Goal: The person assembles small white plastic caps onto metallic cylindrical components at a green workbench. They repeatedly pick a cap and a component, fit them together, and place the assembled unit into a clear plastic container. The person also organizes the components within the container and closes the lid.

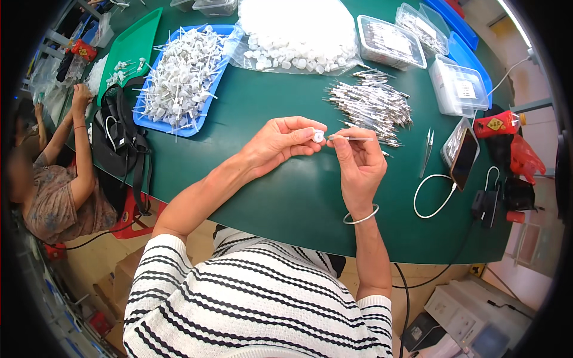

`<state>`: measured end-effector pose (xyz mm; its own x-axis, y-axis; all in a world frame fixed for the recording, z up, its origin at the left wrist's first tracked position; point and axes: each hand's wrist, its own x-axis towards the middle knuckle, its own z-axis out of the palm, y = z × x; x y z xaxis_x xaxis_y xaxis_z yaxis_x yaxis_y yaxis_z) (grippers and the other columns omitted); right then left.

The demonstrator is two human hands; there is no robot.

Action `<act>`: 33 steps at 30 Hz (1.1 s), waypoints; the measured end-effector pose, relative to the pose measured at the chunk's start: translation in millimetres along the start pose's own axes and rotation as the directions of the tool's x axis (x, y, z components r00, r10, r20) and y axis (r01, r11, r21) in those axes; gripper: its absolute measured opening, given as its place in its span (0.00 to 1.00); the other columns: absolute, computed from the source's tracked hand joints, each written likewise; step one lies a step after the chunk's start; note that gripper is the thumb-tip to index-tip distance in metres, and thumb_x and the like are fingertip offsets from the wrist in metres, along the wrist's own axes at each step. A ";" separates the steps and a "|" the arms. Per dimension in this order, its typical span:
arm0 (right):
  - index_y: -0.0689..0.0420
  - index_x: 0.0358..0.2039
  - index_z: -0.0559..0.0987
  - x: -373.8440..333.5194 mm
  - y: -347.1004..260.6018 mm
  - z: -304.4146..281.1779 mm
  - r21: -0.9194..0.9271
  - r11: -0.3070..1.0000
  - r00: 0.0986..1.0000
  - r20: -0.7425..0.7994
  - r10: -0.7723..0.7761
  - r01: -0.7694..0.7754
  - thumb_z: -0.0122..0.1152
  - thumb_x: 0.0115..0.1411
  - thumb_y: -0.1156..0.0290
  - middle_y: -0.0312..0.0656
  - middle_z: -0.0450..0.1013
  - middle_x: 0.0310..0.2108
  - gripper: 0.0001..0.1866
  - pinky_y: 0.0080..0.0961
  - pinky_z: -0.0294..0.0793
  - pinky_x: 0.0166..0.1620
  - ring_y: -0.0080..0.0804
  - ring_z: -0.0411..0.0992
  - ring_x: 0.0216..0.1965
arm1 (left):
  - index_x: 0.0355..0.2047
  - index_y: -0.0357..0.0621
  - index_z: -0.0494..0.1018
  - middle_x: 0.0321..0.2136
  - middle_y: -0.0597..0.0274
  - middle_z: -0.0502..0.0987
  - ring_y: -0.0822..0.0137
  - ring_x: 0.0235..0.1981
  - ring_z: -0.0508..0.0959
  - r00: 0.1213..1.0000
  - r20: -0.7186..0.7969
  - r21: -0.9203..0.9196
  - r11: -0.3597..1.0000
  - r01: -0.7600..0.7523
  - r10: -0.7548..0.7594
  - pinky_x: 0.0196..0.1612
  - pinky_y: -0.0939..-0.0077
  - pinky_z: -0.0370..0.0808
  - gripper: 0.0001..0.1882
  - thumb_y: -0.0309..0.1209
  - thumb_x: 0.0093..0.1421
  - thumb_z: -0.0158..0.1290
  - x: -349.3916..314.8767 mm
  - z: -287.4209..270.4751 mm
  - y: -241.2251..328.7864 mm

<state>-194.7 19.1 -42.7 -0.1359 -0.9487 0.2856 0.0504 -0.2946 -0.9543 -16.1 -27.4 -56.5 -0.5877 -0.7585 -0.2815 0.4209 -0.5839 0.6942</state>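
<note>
Between the thumb and fingers of my left hand is a small round white plastic cap. My right hand pinches a thin metal rod, its tip pointing left at the cap's face; whether it has entered the cap I cannot tell. Just beyond my right hand lies a loose pile of metal rods. A clear bag of white caps lies at the far middle. At the left, a blue tray is heaped with white caps that have rods in them.
A green tray with a few pieces stands far left, beside a black bag. Plastic boxes of rods stand far right. Tweezers, a phone with a white cable and a red bottle lie right. Another person works at left.
</note>
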 end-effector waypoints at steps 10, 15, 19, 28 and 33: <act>0.62 0.35 0.76 -0.3 -2.0 1.3 -0.048 0.999 1.000 -0.019 -0.004 0.003 0.63 0.60 0.76 0.37 0.76 0.30 0.06 0.19 0.76 0.39 0.22 0.75 0.32 | 0.47 0.34 0.74 0.36 0.58 0.79 0.71 0.36 0.80 1.000 -0.006 -0.002 1.000 0.012 -0.012 0.43 0.80 0.80 0.15 0.31 0.64 0.54 -0.1 1.8 -1.4; 0.62 0.34 0.76 -1.4 -0.8 1.2 -0.090 0.996 0.999 -0.031 -0.016 0.014 0.64 0.59 0.75 0.37 0.75 0.30 0.06 0.20 0.76 0.39 0.22 0.75 0.31 | 0.47 0.34 0.74 0.36 0.59 0.79 0.72 0.35 0.80 1.000 -0.012 0.008 1.000 0.022 -0.022 0.43 0.80 0.80 0.15 0.31 0.64 0.54 0.3 1.2 -1.4; 0.62 0.34 0.77 -0.3 -2.5 0.9 -0.162 0.985 0.998 -0.019 -0.062 0.058 0.65 0.58 0.75 0.37 0.75 0.29 0.06 0.20 0.76 0.38 0.24 0.75 0.31 | 0.47 0.34 0.74 0.35 0.60 0.79 0.72 0.35 0.80 1.000 -0.016 0.021 1.000 0.016 -0.015 0.43 0.80 0.80 0.14 0.31 0.64 0.54 -0.3 2.4 -0.9; 0.61 0.34 0.77 0.5 -3.0 1.0 -0.277 0.949 0.988 0.010 -0.152 0.149 0.65 0.57 0.75 0.39 0.75 0.29 0.06 0.22 0.75 0.35 0.28 0.76 0.30 | 0.46 0.34 0.75 0.34 0.60 0.79 0.73 0.34 0.80 1.000 -0.022 0.026 1.000 0.011 -0.011 0.42 0.81 0.80 0.14 0.31 0.64 0.54 0.2 1.1 -2.7; 0.61 0.34 0.77 0.7 -3.0 0.4 -0.290 0.944 0.987 0.012 -0.158 0.154 0.66 0.57 0.75 0.40 0.76 0.29 0.07 0.23 0.75 0.35 0.29 0.77 0.30 | 0.45 0.34 0.75 0.34 0.61 0.79 0.73 0.34 0.79 0.999 -0.022 0.019 0.999 0.028 -0.027 0.42 0.81 0.79 0.14 0.32 0.65 0.53 -0.8 4.0 -0.7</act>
<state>-194.5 19.3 -39.6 -0.1302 -0.8917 0.4336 -0.2604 -0.3912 -0.8827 -18.7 -25.2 -54.1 -0.5834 -0.7486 -0.3150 0.3914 -0.5990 0.6986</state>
